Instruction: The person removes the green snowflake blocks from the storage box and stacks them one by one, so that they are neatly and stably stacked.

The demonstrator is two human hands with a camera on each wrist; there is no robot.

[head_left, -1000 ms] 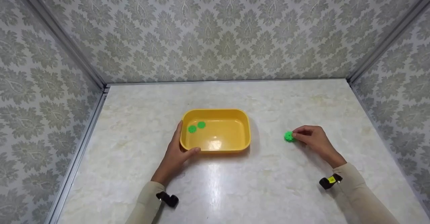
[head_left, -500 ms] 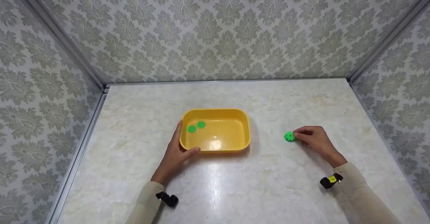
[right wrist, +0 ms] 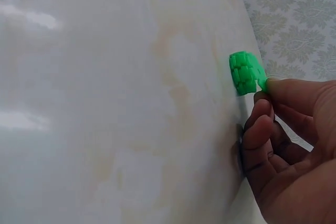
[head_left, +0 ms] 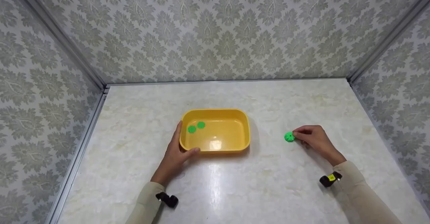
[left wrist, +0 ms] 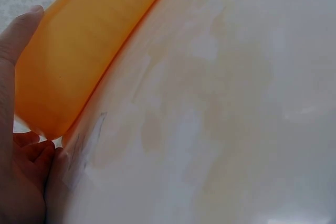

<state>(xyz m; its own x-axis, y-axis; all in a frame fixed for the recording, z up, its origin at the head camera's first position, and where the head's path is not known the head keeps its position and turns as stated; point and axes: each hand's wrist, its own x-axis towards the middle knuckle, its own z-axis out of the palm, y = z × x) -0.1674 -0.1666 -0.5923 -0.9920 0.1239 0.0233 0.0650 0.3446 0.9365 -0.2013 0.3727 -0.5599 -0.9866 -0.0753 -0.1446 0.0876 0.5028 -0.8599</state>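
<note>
A yellow plastic tub (head_left: 228, 131) stands upright on the table. My left hand (head_left: 173, 158) holds its left end, thumb at the front rim and fingers along the left side; the left wrist view has the tub's outer wall (left wrist: 79, 51) beside the thumb. Two green notched discs, one disc (head_left: 191, 129) and another disc (head_left: 201, 125), lie inside at the left. To the right of the tub, my right hand (head_left: 317, 141) pinches a small stack of green notched discs (right wrist: 244, 72) between thumb and fingertips, close over the table. The other right fingers are curled beneath.
The pale marbled table (head_left: 215, 187) runs back to a patterned wall (head_left: 208, 32), with more patterned walls at both sides. A black wrist camera (head_left: 168, 199) sits on the left sleeve, another camera (head_left: 329, 180) on the right.
The green stack has turned slightly in my right fingertips. Both hands and the tub stay nearly in place.
</note>
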